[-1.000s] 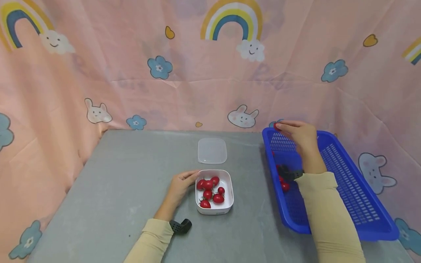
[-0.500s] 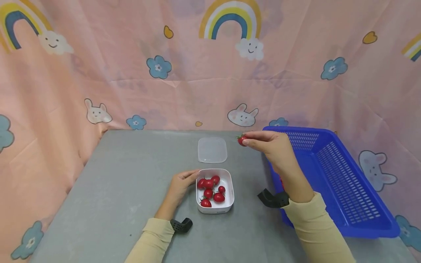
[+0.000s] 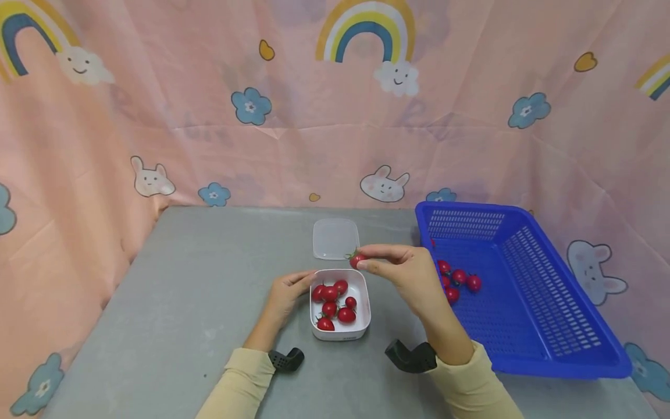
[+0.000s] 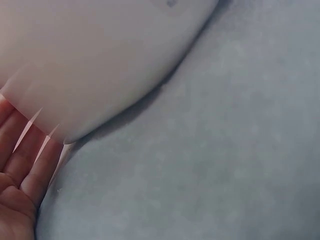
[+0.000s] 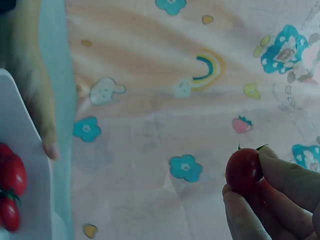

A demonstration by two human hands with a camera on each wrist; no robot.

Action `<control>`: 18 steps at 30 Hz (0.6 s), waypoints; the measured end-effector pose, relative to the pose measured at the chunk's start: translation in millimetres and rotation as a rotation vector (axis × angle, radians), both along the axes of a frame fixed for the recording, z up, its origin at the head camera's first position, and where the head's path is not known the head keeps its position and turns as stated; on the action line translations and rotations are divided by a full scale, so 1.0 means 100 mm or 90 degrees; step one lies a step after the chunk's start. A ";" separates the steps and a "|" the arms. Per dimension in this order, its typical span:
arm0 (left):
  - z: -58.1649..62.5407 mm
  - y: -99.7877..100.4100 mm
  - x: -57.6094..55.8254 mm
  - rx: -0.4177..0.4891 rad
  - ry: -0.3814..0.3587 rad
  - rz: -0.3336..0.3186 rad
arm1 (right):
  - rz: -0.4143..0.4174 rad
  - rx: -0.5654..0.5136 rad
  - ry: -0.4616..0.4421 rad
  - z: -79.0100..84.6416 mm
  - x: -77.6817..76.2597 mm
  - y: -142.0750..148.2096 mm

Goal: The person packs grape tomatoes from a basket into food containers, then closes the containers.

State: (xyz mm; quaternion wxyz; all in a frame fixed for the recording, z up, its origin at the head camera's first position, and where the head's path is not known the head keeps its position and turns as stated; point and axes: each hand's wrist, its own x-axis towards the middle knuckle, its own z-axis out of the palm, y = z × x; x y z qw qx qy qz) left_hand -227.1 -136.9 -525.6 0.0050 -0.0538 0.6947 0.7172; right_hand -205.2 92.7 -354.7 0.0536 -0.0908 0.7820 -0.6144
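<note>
In the head view, my right hand (image 3: 405, 270) pinches a cherry tomato (image 3: 357, 260) between thumb and fingertips, just above the far right corner of a white square container (image 3: 361, 336). The right wrist view shows the pinched tomato (image 5: 243, 170) with its green stem end up. Several cherry tomatoes (image 3: 330, 309) lie inside the container. My left hand (image 3: 285, 297) rests against the container's left side near the far corner. Straight fingers (image 4: 42, 167) lie along its outer wall in the left wrist view.
A clear square lid (image 3: 336, 238) lies on the grey table (image 3: 209, 279) behind the container. At the right stands a blue plastic basket (image 3: 555, 343), with several more cherry tomatoes (image 3: 458, 276) along its left side. A pink patterned curtain (image 3: 293, 157) hangs behind the table.
My right hand has carried the cherry tomato left from over the blue basket to the container's far right corner. The left hand has stayed at the container.
</note>
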 end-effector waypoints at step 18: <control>-0.01 -0.01 -0.01 -0.009 0.012 -0.005 | -0.001 0.029 -0.070 -0.69 0.04 -0.42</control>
